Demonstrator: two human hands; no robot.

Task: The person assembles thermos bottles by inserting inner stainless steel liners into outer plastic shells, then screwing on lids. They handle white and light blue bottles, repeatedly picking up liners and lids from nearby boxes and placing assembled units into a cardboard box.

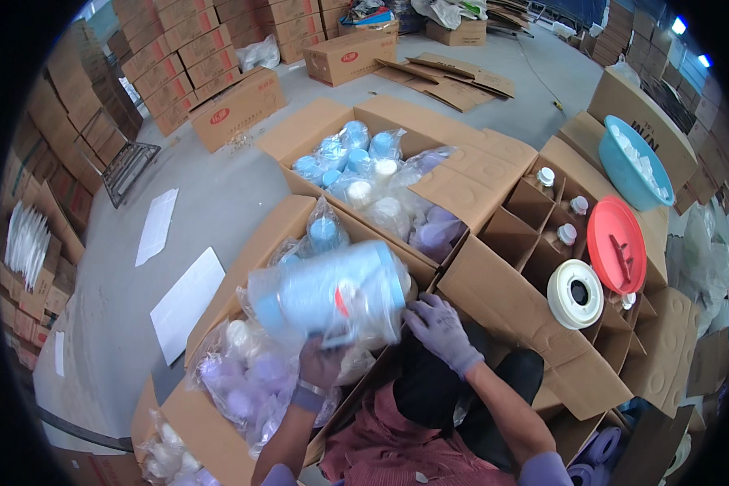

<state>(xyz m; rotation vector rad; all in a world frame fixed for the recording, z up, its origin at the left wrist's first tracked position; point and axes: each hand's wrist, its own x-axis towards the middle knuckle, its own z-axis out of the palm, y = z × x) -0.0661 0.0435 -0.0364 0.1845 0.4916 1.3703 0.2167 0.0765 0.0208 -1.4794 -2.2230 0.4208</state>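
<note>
A light-blue vacuum jug [324,292] in a clear plastic bag lies on its side above an open carton [206,312]. My left hand [320,366], gloved, is closed on its near side, around the handle; the fingers are partly hidden behind the bag. Beside the jug's right end is my right hand [443,332], in a grey-lilac glove, its fingers apart and holding nothing; whether they touch the bag I cannot tell. Under the jug, the carton holds bagged jugs with lilac tops [247,373], white tops and a blue top [324,232].
A second open carton [478,174] holds more bagged jugs. At right, a divided carton [510,231] contains silvery-necked bottles, with a red lid [616,243], a white ring-shaped part [575,293] and a blue basin [636,166] on it. Stacked boxes [190,65] stand behind; white sheets [188,304] lie left.
</note>
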